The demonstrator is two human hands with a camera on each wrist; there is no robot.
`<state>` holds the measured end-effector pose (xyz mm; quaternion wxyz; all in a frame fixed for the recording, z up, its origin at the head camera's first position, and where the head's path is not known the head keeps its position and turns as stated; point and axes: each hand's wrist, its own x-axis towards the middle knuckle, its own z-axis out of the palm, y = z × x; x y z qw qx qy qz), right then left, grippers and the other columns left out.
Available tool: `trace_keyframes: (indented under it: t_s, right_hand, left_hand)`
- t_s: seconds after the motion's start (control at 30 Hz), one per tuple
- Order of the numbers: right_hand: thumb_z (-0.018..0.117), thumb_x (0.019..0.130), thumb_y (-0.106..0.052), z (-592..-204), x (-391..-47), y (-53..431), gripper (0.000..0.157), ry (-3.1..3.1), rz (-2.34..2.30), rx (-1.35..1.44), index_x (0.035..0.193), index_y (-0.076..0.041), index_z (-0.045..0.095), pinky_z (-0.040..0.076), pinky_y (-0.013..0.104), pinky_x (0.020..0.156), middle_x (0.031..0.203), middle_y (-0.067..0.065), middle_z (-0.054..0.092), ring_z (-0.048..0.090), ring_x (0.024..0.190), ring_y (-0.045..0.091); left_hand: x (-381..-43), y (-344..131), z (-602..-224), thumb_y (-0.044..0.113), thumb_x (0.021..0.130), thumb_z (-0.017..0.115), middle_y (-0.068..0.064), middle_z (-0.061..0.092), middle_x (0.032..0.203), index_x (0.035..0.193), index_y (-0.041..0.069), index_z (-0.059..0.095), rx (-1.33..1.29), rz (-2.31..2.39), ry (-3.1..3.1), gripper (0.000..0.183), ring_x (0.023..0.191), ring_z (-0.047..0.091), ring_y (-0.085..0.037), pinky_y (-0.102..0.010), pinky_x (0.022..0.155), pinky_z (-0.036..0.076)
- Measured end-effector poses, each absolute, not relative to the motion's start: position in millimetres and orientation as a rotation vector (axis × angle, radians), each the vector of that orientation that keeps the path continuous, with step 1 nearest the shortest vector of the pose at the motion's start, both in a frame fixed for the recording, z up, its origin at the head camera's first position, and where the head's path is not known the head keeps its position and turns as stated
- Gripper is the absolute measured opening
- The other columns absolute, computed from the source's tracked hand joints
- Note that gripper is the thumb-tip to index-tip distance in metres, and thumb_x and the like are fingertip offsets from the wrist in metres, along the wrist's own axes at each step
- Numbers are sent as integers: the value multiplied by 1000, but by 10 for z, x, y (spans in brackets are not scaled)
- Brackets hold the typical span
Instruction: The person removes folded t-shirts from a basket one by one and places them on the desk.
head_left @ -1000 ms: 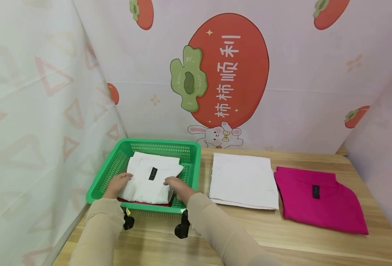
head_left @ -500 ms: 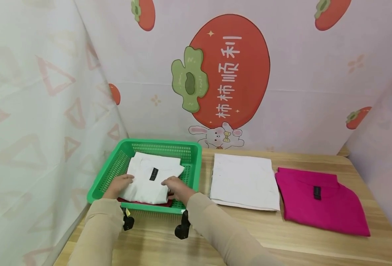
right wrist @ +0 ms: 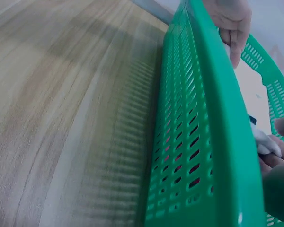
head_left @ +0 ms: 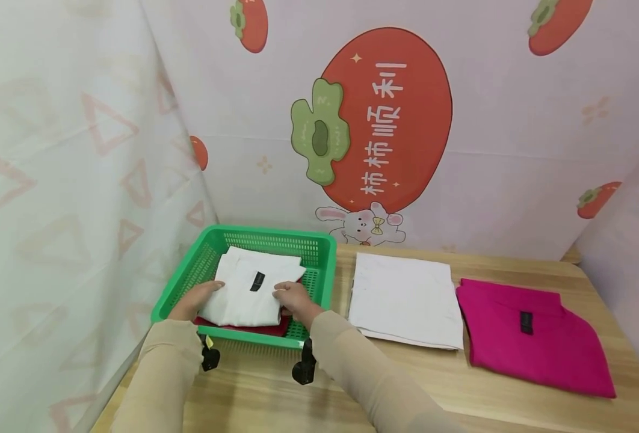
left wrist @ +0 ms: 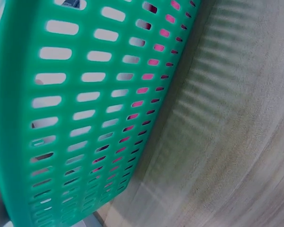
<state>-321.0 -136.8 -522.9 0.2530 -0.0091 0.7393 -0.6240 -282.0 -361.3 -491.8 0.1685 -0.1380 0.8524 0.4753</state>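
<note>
A folded white T-shirt (head_left: 243, 300) with a black neck label lies in a green plastic basket (head_left: 327, 282), on top of a dark red folded garment (head_left: 273, 329). My left hand (head_left: 196, 297) grips the shirt's left side, thumb on top and the other fingers hidden under the edge. At the opposite side, my right hand (head_left: 296, 299) pinches the shirt's right edge. In the right wrist view a fold of white cloth (right wrist: 265, 142) shows between the right thumb and fingers. The basket wall (left wrist: 94, 94) fills much of the left wrist view.
Right of the basket, a folded white cloth (head_left: 406, 300) lies on the wooden table (head_left: 265, 397). Farther right is a folded magenta T-shirt (head_left: 536, 349) with a black label. A printed fabric backdrop (head_left: 276, 102) stands behind the table, and another sheet hangs at the left.
The head view has shifted slightly, so everything appears a little farther right. The white T-shirt's front edge sits slightly farther from the basket's front rim, with more red cloth showing there.
</note>
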Motion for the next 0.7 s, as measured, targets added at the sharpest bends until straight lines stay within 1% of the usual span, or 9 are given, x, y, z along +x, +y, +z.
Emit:
trace_keyframes:
  t_s: [0.07, 0.17, 0.23, 0.37, 0.47, 0.57, 0.6, 0.67, 0.7]
  right_hand:
    - [54, 84, -10, -4965, -3118, -1317, 25, 2063, -1738, 8, 108, -3, 58, 43, 30, 51, 76, 3, 56, 52, 60, 13]
    - [54, 83, -3, -4781, -3068, -1243, 22, 2122, -1786, 26, 104, 0, 59, 31, 23, 40, 56, -1, 42, 30, 40, 7]
    - [52, 82, 1, -4733, -3061, -1192, 23, 2135, -1790, 30, 104, 0, 58, 25, 21, 38, 55, -2, 38, 21, 38, 6]
    - [49, 81, 6, -4747, -3081, -1125, 26, 2124, -1737, 33, 105, -2, 57, 21, 22, 37, 53, -1, 36, 18, 37, 7]
    - [48, 80, 7, -4753, -3102, -1093, 33, 2057, -1741, 40, 110, -3, 55, 19, 23, 37, 52, 0, 37, 16, 36, 8]
    - [47, 79, 10, -4749, -3123, -1072, 42, 1967, -1774, 33, 119, -2, 49, 24, 24, 40, 66, 4, 49, 18, 37, 8]
    - [47, 78, 11, -4739, -3127, -1063, 45, 1947, -1779, 29, 121, -1, 46, 24, 25, 41, 71, 6, 51, 18, 38, 8]
    - [46, 78, 12, -4732, -3141, -1054, 49, 1928, -1765, 21, 125, -2, 43, 25, 24, 42, 70, 5, 50, 17, 38, 8]
    - [46, 78, 13, -4728, -3147, -1050, 51, 1923, -1759, 17, 126, -3, 42, 25, 24, 42, 68, 5, 49, 17, 39, 8]
  left_hand:
    - [-2837, -3589, -4900, 21, 92, 32, -29, 17, 135, 131, -7, 27, -330, 1313, 2433, 48, 121, 16, -43, -51, 94, 21]
    - [-2852, -3549, -4865, 15, 93, 30, -31, 21, 132, 128, -10, 30, -220, 1212, 2467, 44, 119, 18, -45, -52, 91, 25]
    - [-2865, -3530, -4856, 14, 92, 31, -32, 23, 130, 127, -10, 32, -192, 1171, 2471, 43, 117, 21, -46, -53, 90, 27]
    - [-2954, -3628, -5038, 15, 89, 38, -29, 29, 129, 125, -8, 37, -107, 1219, 2455, 43, 118, 22, -43, -52, 91, 26]
    - [-3189, -3927, -5568, 21, 87, 45, -19, 35, 130, 126, 2, 42, 23, 1271, 2471, 44, 120, 25, -35, -47, 89, 30]
    - [-3451, -4219, -6135, 23, 84, 50, -13, 35, 131, 127, 12, 44, -22, 1284, 2506, 44, 119, 29, -30, -46, 84, 34]
    - [-3485, -4249, -6211, 22, 84, 51, -13, 34, 131, 127, 13, 44, -69, 1267, 2524, 45, 117, 29, -30, -46, 83, 35]
    - [-3464, -4234, -6197, 20, 82, 53, -14, 35, 129, 125, 13, 45, -113, 1288, 2533, 45, 111, 34, -30, -45, 79, 37]
    - [-3379, -4106, -6000, 18, 81, 53, -17, 34, 129, 125, 11, 45, -159, 1279, 2523, 45, 111, 34, -32, -46, 79, 38]
